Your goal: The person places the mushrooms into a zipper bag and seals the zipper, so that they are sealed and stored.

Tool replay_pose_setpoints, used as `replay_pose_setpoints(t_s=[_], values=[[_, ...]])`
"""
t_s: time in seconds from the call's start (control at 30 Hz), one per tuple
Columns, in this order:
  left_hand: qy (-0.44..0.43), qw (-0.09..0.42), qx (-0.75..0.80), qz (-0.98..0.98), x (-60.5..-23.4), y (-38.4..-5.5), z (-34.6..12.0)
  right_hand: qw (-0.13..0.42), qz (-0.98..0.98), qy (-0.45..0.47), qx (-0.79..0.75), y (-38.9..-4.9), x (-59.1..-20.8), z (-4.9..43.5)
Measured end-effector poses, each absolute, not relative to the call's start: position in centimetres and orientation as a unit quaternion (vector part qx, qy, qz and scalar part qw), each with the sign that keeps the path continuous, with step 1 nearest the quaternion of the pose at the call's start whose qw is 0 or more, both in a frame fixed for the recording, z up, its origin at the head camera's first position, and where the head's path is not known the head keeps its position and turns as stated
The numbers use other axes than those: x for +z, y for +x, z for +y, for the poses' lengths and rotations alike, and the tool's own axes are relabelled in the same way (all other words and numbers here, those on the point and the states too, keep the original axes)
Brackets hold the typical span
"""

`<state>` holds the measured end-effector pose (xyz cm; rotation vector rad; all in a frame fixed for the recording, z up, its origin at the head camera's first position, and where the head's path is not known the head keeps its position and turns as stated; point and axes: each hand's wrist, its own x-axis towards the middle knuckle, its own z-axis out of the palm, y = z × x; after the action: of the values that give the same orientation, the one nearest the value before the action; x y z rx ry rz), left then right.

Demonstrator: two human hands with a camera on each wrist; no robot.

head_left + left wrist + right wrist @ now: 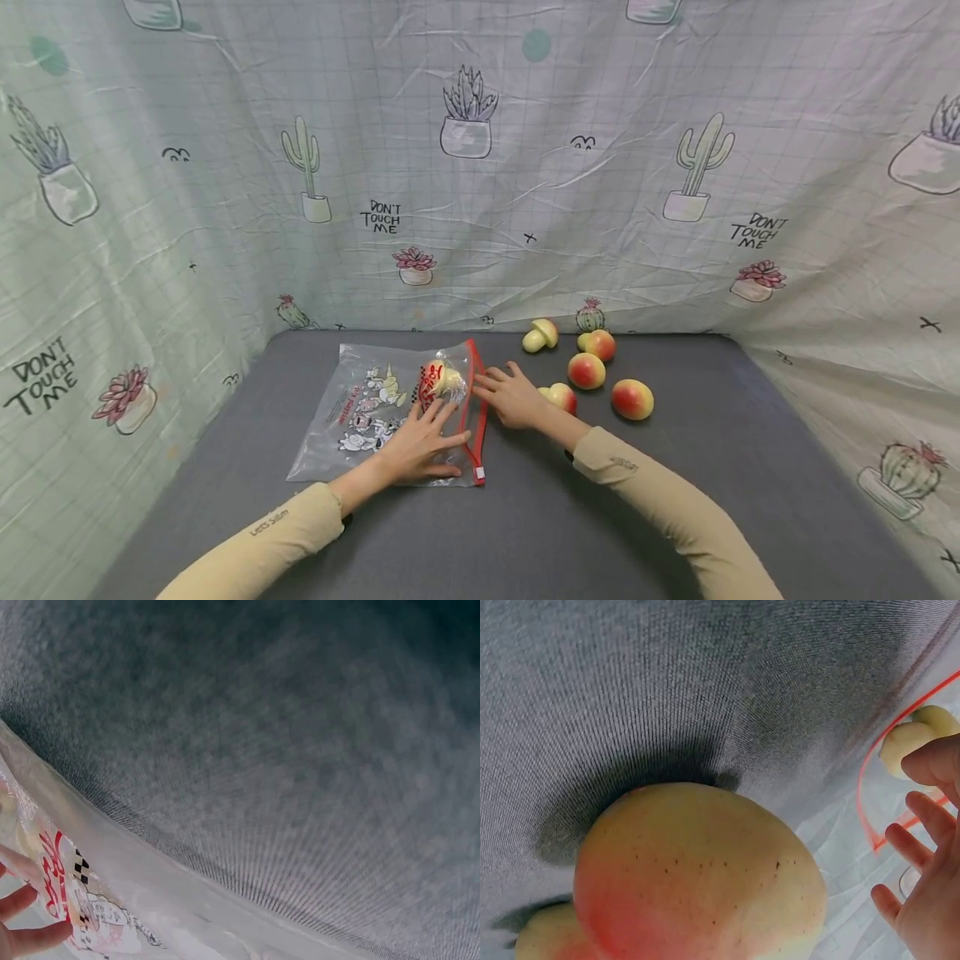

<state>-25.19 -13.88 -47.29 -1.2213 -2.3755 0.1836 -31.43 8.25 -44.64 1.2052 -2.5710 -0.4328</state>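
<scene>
A clear zip bag [322, 433] with a red slider edge and cartoon prints lies flat on the dark table. Inside it, near the mouth, shows a pale yellow toy mushroom [448, 381], also visible through the bag in the right wrist view. My left hand [420, 446] rests on the bag with its fingers spread. At the red edge is my right hand [513, 398], fingers extended and loosely bent, seemingly holding nothing; whether the fingertips touch the edge I cannot tell. Just right of that hand sits a red-and-yellow toy mushroom [561, 398], partly hidden by the wrist.
Several more toy mushrooms lie on the right: one tipped over at the back [542, 335], another beside it [597, 344], and two rounded caps [587, 371] [632, 400] nearer. A patterned cloth [510, 200] hangs around the table [525, 533].
</scene>
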Motion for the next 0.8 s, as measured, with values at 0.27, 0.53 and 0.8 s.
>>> replay_pose_setpoints(t_s=[0.27, 0.53, 0.8], values=[[-0.449, 0.260, 0.036, -0.854, -47.4, -25.6, -13.9, 0.146, -0.888, 0.421, -0.117, -31.1, -43.9, 9.3], [-0.423, 0.213, 0.063, -0.878, -47.1, -25.5, -13.6, 0.179, -0.884, 0.420, -0.099, -29.9, -42.2, 11.0], [-0.427, 0.198, 0.059, -0.880, -46.9, -25.5, -13.6, 0.223, -0.882, 0.412, -0.059, -29.9, -41.0, 13.7]])
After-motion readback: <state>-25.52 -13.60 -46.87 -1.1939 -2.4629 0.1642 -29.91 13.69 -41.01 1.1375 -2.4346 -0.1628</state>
